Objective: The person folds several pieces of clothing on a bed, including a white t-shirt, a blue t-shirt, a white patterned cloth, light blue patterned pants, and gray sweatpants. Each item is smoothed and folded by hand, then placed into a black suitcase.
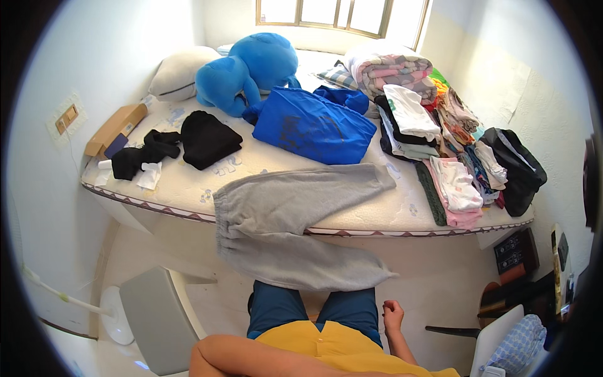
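Observation:
A pair of grey sweatpants [282,200] lies sideways, its elastic waistband to the left. One leg rests on the mattress [188,202]; the other hangs over the near edge, close to my thighs. Beside my right thigh is my right hand [393,315], fingers loosely curled and nothing seen in it. It touches no garment. My left arm bends across my yellow shirt, and my left hand is out of view. Behind the sweatpants lie a blue garment or bag [315,127] and a folded black garment [209,140]. Folded clothes [454,184] are stacked at the right.
Blue plush toys [245,70], a pillow [181,73] and a rolled quilt [391,68] lie at the back. A cardboard box [118,127] is at the left end, a black bag [516,169] at the right. A grey-topped seat [158,320] stands left of me, a white chair [499,334] right.

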Demonstrator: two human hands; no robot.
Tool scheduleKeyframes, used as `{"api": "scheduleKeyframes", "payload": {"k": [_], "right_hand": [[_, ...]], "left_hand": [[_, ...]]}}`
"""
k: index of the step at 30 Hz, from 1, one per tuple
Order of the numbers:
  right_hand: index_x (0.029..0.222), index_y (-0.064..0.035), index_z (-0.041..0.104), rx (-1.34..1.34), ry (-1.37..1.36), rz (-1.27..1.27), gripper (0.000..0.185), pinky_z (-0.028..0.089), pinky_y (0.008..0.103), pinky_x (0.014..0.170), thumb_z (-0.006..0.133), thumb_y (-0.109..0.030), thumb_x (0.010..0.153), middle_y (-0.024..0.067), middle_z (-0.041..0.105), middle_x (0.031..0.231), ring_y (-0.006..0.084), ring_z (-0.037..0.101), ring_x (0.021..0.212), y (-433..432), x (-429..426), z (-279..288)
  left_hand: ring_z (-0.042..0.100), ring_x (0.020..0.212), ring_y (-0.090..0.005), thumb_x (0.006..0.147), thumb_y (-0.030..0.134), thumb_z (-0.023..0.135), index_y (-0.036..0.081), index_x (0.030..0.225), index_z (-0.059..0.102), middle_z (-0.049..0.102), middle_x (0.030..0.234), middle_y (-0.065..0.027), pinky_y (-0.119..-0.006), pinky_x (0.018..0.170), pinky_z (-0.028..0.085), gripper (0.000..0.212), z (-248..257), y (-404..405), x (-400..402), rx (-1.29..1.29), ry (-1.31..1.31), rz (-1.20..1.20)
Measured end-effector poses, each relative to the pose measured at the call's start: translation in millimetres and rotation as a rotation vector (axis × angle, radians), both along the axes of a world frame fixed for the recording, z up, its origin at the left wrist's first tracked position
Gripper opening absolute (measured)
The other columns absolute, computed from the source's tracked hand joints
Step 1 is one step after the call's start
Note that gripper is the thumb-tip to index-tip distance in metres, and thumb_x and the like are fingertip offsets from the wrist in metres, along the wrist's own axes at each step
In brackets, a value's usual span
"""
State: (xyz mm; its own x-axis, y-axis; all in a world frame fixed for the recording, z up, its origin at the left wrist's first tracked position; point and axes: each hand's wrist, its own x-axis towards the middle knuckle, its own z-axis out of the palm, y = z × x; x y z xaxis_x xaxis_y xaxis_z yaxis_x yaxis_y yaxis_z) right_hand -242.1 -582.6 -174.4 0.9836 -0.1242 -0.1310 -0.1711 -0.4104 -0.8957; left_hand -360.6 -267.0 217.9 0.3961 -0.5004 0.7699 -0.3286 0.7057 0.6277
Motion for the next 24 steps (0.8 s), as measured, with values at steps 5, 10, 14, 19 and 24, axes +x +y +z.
{"api": "scheduleKeyframes", "payload": {"k": [5, 10, 14, 19, 24], "right_hand": [[0.094, -0.0060, 0.067, -0.018, 0.019, 0.011, 0.012, 0.053, 0.0281, 0.060, 0.059, 0.000, 0.087, 0.0040, 0.067, 0.085, 0.0132, 0.063, 0.077, -9, 0, -1], [0.099, -0.0063, 0.065, 0.030, 0.073, 0.007, 0.013, 0.052, 0.0275, 0.061, 0.055, -0.004, 0.090, 0.0033, 0.066, 0.086, 0.0133, 0.064, 0.076, -8, 2, 15], [0.102, -0.0071, 0.063, 0.153, 0.200, 0.012, 0.015, 0.051, 0.0266, 0.059, 0.052, -0.007, 0.092, 0.0032, 0.065, 0.084, 0.0137, 0.066, 0.074, -3, 13, 36], [0.110, -0.0096, 0.065, 0.211, 0.401, 0.112, 0.026, 0.049, 0.0356, 0.078, 0.053, -0.027, 0.095, 0.0038, 0.068, 0.096, 0.0174, 0.065, 0.090, 23, 31, 50], [0.119, -0.0145, 0.062, 0.629, 0.523, 0.029, 0.045, 0.035, 0.0474, 0.098, 0.050, -0.051, 0.095, 0.0025, 0.062, 0.121, 0.0224, 0.050, 0.117, 42, 59, 29]], "left_hand": [[0.056, 0.104, -0.0308, 0.096, 0.029, 0.049, 0.005, 0.094, 0.057, 0.059, 0.100, -0.0122, -0.045, 0.103, 0.035, 0.026, -18, 27, -6, 0.226, -0.152, 0.165], [0.059, 0.094, -0.0285, 0.095, 0.018, 0.051, 0.006, 0.084, 0.061, 0.061, 0.090, -0.0094, -0.043, 0.098, 0.039, 0.019, -51, 73, -21, 0.449, -0.129, 0.483], [0.059, 0.068, -0.0208, 0.089, 0.003, 0.049, 0.004, 0.080, 0.062, 0.064, 0.075, -0.0058, -0.035, 0.083, 0.047, 0.016, -169, 167, -26, 0.627, 0.906, 1.403], [0.061, 0.091, -0.0181, 0.082, -0.009, 0.049, 0.009, 0.117, 0.057, 0.060, 0.111, -0.0083, -0.032, 0.075, 0.049, 0.040, -324, 271, -44, 0.601, 1.462, 1.884], [0.056, 0.108, -0.0218, 0.075, -0.014, 0.048, 0.012, 0.126, 0.055, 0.053, 0.126, -0.0097, -0.036, 0.088, 0.049, 0.057, -339, 263, -31, -0.064, 1.554, 1.476]]}}
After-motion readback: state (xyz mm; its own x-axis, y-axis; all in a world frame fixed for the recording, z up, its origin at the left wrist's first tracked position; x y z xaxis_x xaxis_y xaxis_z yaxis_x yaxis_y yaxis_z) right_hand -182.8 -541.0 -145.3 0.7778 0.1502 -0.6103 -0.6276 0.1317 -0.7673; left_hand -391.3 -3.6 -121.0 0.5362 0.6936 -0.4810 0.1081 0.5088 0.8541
